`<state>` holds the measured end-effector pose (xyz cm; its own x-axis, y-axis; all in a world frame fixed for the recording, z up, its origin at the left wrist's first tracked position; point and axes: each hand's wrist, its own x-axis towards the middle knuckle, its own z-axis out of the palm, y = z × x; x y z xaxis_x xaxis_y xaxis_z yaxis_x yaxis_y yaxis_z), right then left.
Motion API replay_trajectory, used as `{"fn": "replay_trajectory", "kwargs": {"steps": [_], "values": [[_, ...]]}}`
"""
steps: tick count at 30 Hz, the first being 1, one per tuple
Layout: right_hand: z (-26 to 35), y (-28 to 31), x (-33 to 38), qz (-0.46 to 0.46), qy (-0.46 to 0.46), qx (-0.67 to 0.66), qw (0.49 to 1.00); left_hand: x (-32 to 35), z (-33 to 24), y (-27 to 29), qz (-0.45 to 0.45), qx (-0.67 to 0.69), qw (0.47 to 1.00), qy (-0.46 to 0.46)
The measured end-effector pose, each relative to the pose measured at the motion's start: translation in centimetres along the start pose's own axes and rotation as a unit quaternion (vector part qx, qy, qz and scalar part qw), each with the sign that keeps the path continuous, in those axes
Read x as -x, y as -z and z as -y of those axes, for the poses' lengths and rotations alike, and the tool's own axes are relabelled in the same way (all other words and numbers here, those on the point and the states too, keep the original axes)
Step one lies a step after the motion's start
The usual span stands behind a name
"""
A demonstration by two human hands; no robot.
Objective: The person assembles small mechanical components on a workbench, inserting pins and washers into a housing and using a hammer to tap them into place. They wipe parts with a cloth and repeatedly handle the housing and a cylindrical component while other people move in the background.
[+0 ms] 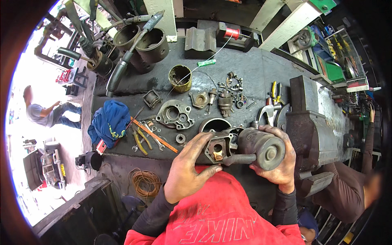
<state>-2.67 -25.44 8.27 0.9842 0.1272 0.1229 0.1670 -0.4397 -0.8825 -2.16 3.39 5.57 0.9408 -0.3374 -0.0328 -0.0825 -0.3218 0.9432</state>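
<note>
Two hands meet over the near edge of the bench (pixel 271 65), in the lower centre of the frame, and between them we see a dark cylinder (pixel 261 149) and a metal housing (pixel 210 151). The right hand (pixel 285 163) has its fingers curled around the cylinder. The left hand (pixel 187 169) has thumb and fingers spread wide apart along the housing; whether the fingertips press on it, we cannot tell.

We think the main danger is a slip: the cylinder looks smooth and heavy, and if the right fingers loosen, it could tip. We cannot tell how firmly the two parts are joined, so a twist might pull them apart. The ribbed tube (pixel 241 159) lies across the front and could be bent by a careless squeeze. The small copper-coloured piece (pixel 218 155) in the housing's opening could be damaged if the left thumb pushes inward.

If the load falls toward the centre of the frame, it could scatter the metal ring (pixel 180 139) or strike the toothed shaft part (pixel 225 104).
</note>
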Motion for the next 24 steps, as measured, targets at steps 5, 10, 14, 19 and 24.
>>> {"fn": "replay_trajectory", "kwargs": {"steps": [5,10,14,19,24], "values": [[-0.5,-0.2,0.2,0.018,-0.009,0.02,1.0,-0.4,0.1,0.4,0.006,0.0,1.0,-0.008],[-0.6,-0.3,0.5,0.007,-0.029,0.032,0.999,-0.6,-0.4,0.6,0.004,-0.05,0.998,-0.031],[-0.9,-0.5,0.3,0.001,-0.025,0.026,0.999,-0.7,-0.4,0.7,0.012,-0.041,0.999,-0.029],[-0.6,0.6,0.6,-0.059,-0.052,-0.024,0.997,-0.4,-0.2,0.8,0.021,0.001,1.0,-0.002],[-1.1,2.9,2.2,-0.189,-0.136,-0.274,0.933,0.2,-0.1,1.1,-0.047,0.076,0.996,0.024]]}}
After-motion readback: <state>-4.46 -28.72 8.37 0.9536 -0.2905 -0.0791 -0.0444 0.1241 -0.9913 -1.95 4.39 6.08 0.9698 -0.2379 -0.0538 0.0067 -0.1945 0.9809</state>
